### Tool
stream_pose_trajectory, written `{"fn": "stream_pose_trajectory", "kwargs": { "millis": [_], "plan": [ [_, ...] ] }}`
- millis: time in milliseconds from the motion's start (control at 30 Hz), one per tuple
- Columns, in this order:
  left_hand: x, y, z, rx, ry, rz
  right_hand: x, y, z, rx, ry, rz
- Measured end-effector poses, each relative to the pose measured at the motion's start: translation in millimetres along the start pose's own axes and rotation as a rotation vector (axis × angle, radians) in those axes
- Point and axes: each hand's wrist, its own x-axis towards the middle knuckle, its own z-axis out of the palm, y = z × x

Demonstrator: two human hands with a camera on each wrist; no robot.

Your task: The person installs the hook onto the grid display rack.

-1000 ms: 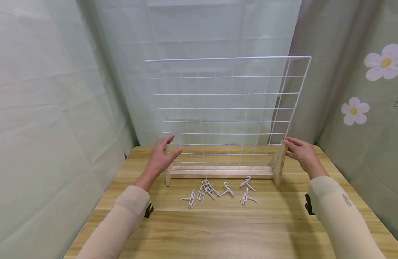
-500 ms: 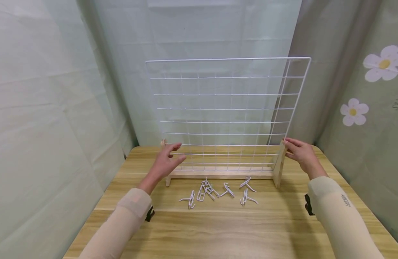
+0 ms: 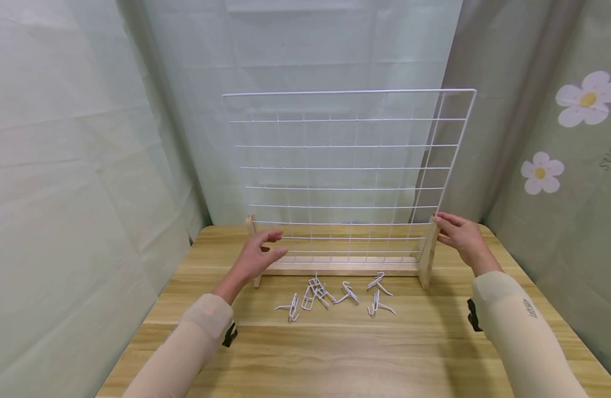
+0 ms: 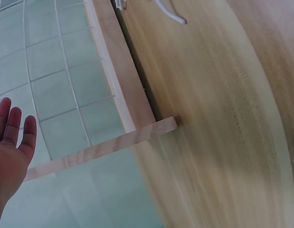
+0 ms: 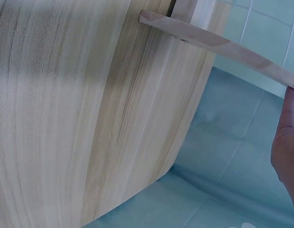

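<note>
A white wire grid rack (image 3: pixel 355 167) stands upright at the back of the table on a wooden base (image 3: pixel 340 268). My right hand (image 3: pixel 462 239) pinches the upper end of the right wooden side support (image 3: pixel 428 251), thumb and fingertips right at its edge. In the right wrist view, the fingers (image 5: pixel 289 111) meet that wooden support (image 5: pixel 223 46). Beside the left side support (image 4: pixel 99 149), my left hand (image 3: pixel 256 257) is held with fingers extended and nothing in its grasp. In front of the base lie several white wire hooks (image 3: pixel 377 304).
The wooden table (image 3: pixel 335 354) extends toward me. Pale green cloth (image 3: pixel 87 166) hangs at the left and back, and a flowered cloth (image 3: pixel 579 232) hangs at the right. Two hooks overlap in the pile (image 3: pixel 307 301).
My left hand has come down from the top of the left side support and slightly to the right. My right hand has stayed at the right support. Hooks and rack look unmoved.
</note>
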Motion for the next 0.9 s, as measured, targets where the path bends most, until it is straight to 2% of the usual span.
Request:
{"fn": "stream_pose_trajectory", "kwargs": {
  "millis": [200, 900],
  "plan": [
    [-2.4, -5.3, 4.9, 0.017, -0.026, -0.01, -0.9, 0.1, 0.2, 0.0, 0.002, 0.009],
    [-13.5, -30.6, 21.1, -0.055, -0.118, -0.025, 0.4, 0.3, 1.1, -0.005, 0.011, -0.003]
  ]
}}
